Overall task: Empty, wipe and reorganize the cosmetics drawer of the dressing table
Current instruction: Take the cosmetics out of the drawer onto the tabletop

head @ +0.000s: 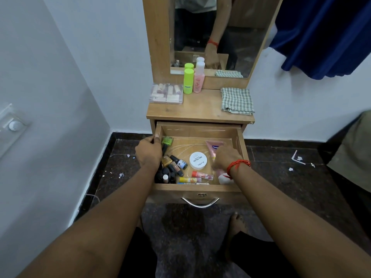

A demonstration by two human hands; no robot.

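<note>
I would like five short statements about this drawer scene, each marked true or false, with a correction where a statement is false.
1. The drawer is pulled open. True.
2. The checked cloth lies inside the drawer. False: it lies folded on the tabletop.
3. A white round jar is in the drawer. True.
4. The red thread is on the left wrist. False: it is on the right wrist.
5. The lime-green bottle on the tabletop lies on its side. False: it stands upright beside the pink bottle.
</note>
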